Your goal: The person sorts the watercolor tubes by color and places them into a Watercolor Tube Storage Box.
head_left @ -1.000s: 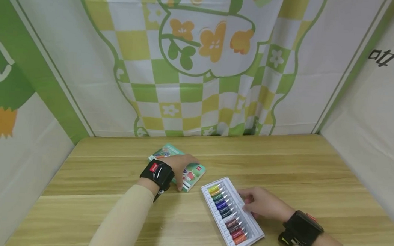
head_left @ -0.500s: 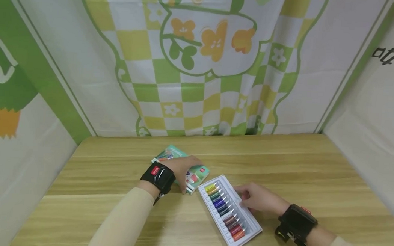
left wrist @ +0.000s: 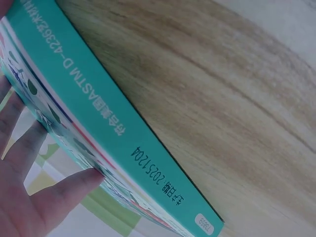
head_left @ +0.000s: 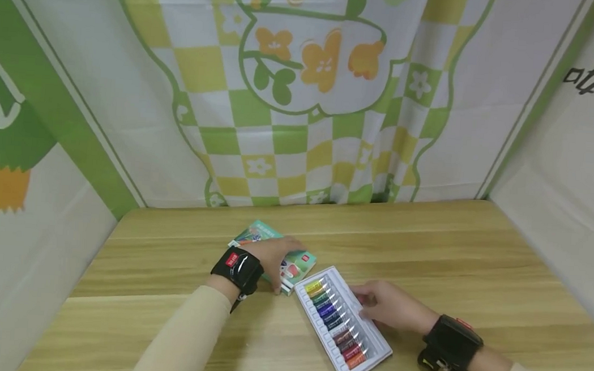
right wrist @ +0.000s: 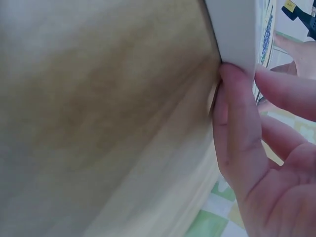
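My left hand [head_left: 272,255] holds a flat teal box [head_left: 298,265] with a fruit print, lying towards the back of the table. The thumb is along its near edge and the fingers reach across to the far side; in the left wrist view several fingertips touch the printed face, beside the box's teal side [left wrist: 118,113]. A white tray [head_left: 379,344] of coloured paint tubes [head_left: 327,309] lies slanted just in front, its upper left corner close to the teal box. My right hand [head_left: 392,305] pinches the tray's right edge, fingers tucked at its underside in the right wrist view.
The wooden table [head_left: 476,264] reaches back to a checked green and yellow curtain [head_left: 292,140]. Printed cloth walls stand at the left [head_left: 60,222] and right [head_left: 552,184]. Black wrist cameras sit on both wrists.
The tray of paint tubes has shifted slightly left, nearer the teal box, with my right hand on its edge. My left hand has stayed on the box.
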{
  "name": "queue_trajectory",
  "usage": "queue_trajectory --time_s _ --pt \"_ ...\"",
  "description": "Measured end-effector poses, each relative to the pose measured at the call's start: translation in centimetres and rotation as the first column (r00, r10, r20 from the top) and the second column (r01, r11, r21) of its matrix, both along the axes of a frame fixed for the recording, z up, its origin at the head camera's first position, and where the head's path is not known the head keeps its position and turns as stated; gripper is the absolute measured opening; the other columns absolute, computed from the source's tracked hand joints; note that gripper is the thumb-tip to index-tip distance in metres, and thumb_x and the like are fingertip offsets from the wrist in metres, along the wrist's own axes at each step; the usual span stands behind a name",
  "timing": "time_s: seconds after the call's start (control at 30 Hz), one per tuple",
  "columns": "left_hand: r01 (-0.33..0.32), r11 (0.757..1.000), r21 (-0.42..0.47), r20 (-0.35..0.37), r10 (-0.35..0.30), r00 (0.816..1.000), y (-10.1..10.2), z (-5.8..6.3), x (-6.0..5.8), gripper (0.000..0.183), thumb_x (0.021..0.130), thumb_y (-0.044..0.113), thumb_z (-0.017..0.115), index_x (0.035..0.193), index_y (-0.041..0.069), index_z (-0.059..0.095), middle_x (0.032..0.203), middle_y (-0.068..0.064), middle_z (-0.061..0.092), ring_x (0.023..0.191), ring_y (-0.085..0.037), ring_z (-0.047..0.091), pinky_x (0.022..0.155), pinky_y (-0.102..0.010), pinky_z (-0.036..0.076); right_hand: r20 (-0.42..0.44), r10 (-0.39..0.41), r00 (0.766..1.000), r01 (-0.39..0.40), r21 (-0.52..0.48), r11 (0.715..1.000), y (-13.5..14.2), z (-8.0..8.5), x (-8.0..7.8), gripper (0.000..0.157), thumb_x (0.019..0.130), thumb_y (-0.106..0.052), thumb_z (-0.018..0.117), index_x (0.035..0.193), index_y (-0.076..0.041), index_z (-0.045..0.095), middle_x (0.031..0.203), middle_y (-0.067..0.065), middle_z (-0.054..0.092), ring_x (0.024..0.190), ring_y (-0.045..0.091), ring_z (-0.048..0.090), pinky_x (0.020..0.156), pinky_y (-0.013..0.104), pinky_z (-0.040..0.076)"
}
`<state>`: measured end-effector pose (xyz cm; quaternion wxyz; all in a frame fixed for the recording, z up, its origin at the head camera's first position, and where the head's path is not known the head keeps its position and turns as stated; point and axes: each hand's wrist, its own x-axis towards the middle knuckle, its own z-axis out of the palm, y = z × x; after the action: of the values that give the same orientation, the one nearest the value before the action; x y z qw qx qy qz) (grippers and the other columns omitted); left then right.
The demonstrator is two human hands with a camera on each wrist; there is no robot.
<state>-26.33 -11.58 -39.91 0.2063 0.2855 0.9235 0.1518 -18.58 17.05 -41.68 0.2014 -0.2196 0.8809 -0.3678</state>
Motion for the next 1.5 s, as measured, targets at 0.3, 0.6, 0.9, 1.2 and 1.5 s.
queue_trajectory --time_s 0.3,0.6,0.9,1.2,1.5 --pt "-0.012 1.0 -0.01 -0.001 0.012 1.0 0.2 0.0 0.0 0.104 0.054 0.011 0.094 0.144 0.015 0.042 0.151 -0.007 0.035 0.132 -0.025 0.037 0.106 -0.038 0.036 -0.045 0.043 0.998 -0.04 0.057 0.998 -1.4 0.3 -0.8 0.048 0.078 0.008 0.066 0.125 0.005 0.058 0.096 0.009 0.064 0.077 0.018 0.052 0.065 0.029 0.049" --pt "0.004 1.0 -0.005 -0.008 -0.004 1.0 0.0 0.0 -0.1 0.103 0.053 0.011 0.095 0.143 0.015 0.044 0.149 -0.007 0.037 0.13 -0.025 0.039 0.105 -0.038 0.037 -0.034 0.094 0.995 -0.092 0.061 0.994 -1.9 0.3 -1.6 0.048 0.076 0.011 0.066 0.123 0.006 0.059 0.112 0.021 0.066 0.082 0.017 0.058 0.068 0.03 0.053" --pt "0.001 1.0 0.0 -0.011 -0.001 1.0 -0.4 -0.7 -0.6 0.104 0.052 0.014 0.095 0.143 0.02 0.045 0.149 -0.004 0.037 0.128 -0.023 0.04 0.103 -0.037 0.038 -0.008 0.024 1.0 -0.023 0.136 0.99 -2.9 0.8 -2.2 0.046 0.079 0.012 0.064 0.123 -0.001 0.062 0.117 0.016 0.066 0.097 0.02 0.06 0.087 0.043 0.052" --pt "0.019 1.0 0.015 -0.013 -0.019 1.0 -0.3 -1.1 -0.7 0.105 0.051 0.013 0.096 0.143 0.019 0.045 0.148 -0.005 0.038 0.126 -0.022 0.042 0.102 -0.036 0.039 0.023 0.002 1.0 -0.006 0.191 0.982 -3.1 1.1 -3.3 0.046 0.075 0.014 0.065 0.116 -0.006 0.068 0.107 0.005 0.069 0.077 0.016 0.055 0.066 0.028 0.049" --pt "0.021 0.999 0.027 0.0 -0.021 1.0 -0.5 -1.6 -1.2 0.107 0.05 0.013 0.096 0.143 0.02 0.045 0.149 -0.004 0.037 0.125 -0.022 0.042 0.102 -0.037 0.039 0.003 0.005 1.0 -0.005 0.199 0.98 -3.5 1.2 -4.0 0.049 0.073 0.014 0.066 0.117 -0.007 0.068 0.095 0.004 0.068 0.074 0.017 0.054 0.06 0.027 0.048"
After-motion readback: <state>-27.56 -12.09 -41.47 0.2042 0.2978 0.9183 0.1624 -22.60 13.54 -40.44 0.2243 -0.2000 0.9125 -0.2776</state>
